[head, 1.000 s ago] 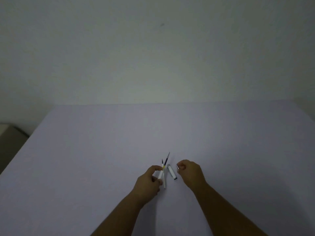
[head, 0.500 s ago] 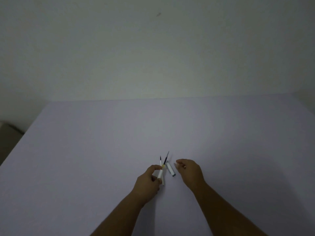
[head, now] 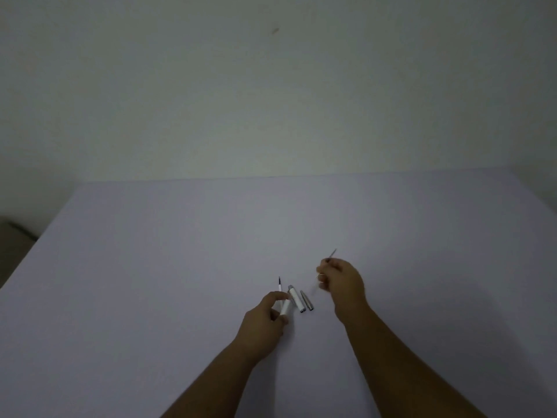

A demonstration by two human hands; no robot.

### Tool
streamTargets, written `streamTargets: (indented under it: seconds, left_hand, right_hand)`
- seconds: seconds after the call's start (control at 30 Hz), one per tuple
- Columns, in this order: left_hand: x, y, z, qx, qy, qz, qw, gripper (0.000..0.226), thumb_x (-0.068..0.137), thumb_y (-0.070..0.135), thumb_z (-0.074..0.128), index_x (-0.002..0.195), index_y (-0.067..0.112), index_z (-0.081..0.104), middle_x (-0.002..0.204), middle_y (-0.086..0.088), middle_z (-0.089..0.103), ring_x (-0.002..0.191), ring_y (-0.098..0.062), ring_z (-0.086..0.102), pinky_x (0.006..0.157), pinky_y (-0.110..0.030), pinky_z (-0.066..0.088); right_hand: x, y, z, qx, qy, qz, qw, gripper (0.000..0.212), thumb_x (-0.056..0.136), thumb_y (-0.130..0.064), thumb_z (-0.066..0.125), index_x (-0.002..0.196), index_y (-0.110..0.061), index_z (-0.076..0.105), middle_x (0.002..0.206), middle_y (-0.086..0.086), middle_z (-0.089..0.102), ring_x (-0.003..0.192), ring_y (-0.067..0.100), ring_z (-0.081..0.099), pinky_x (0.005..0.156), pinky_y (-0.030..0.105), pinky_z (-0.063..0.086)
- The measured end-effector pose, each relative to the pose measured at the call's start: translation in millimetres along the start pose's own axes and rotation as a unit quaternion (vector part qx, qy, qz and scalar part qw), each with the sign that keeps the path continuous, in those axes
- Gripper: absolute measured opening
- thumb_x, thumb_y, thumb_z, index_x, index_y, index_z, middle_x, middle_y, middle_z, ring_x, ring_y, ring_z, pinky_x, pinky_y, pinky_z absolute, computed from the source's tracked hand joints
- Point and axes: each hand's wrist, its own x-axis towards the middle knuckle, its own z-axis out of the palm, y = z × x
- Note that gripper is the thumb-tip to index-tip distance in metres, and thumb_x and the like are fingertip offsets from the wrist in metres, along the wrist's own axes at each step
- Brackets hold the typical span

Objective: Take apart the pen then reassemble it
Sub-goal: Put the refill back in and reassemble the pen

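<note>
My left hand (head: 265, 319) grips a white pen barrel (head: 285, 307) with a thin dark-tipped refill (head: 279, 284) sticking up out of it. Beside it on the table (head: 150, 267) lie a white cap piece (head: 296, 298) with a metal end and a small grey tip cone (head: 307, 300). My right hand (head: 342, 282) is raised to the right, pinching a thin dark rod (head: 331, 254) that points up and away; the image is blurred there.
The pale lilac table runs to a plain wall at the back. Its left edge drops off near a dim brownish object (head: 12, 239) on the floor side.
My right hand has picked up the thin rod from beside the barrel and moved it up and to the right. The cap piece and tip cone now lie uncovered.
</note>
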Motion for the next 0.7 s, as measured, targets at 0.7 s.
streamTargets:
  seconds: [0.7]
  left_hand:
    - [4,-18,-10,0.016,0.088,-0.045,0.995,0.025,0.089,0.018,0.058,0.113,0.016,0.064,0.095,0.000,0.065,0.091,-0.023,0.067,0.076,-0.028,0.049]
  right_hand:
    - [-8,34,-1,-0.344,0.064,-0.084,0.933,0.019,0.083,-0.018,0.065,0.089,0.000,0.065,0.093,0.017,0.068,0.090,0.030,0.063,0.083,0.039,0.052]
